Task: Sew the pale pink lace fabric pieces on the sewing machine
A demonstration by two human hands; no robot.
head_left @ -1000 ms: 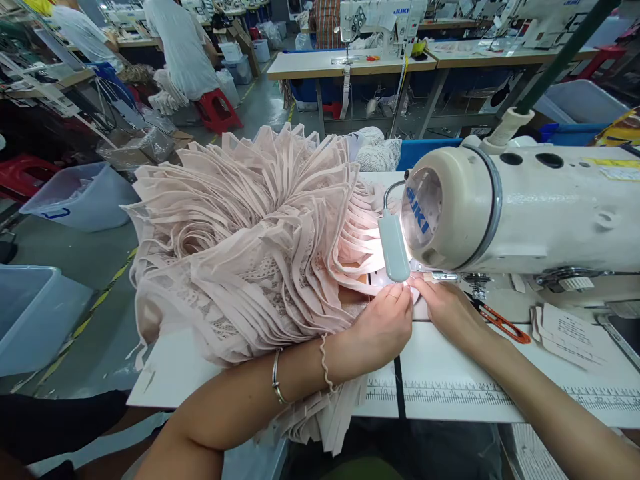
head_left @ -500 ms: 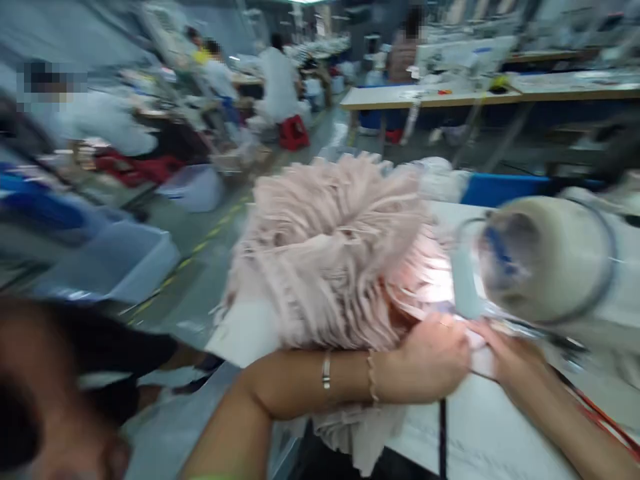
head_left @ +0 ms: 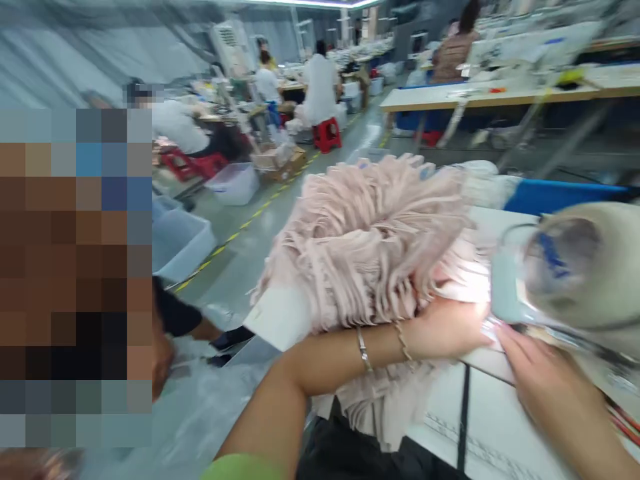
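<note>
A large bunched stack of pale pink fabric strips (head_left: pixel 370 247) lies over the front of a white sewing machine table (head_left: pixel 493 400), with some ends hanging down. My left hand (head_left: pixel 445 328), bracelets at its wrist, reaches across in front of the stack. Its fingertips are closed at a small pale fabric piece (head_left: pixel 493 331) by the lit needle area; blur hides part of the grip. Just right of it my right hand (head_left: pixel 540 363) lies on the machine bed, fingers stretched out towards the same piece. The sewing machine's head (head_left: pixel 575 267) stands above and beyond the right hand.
A person beside me at the left is mostly masked out. Translucent bins (head_left: pixel 187 243) stand on the floor by a yellow-black tape line (head_left: pixel 235 235). Farther off, people sit on red stools (head_left: pixel 327 135), and a long worktable (head_left: pixel 450 98) runs across the right background.
The view has swung left, so the scene sits farther right. My left hand has gone from a tight fist to a flatter, stretched shape nearer the needle area. The person at the left has come closer.
</note>
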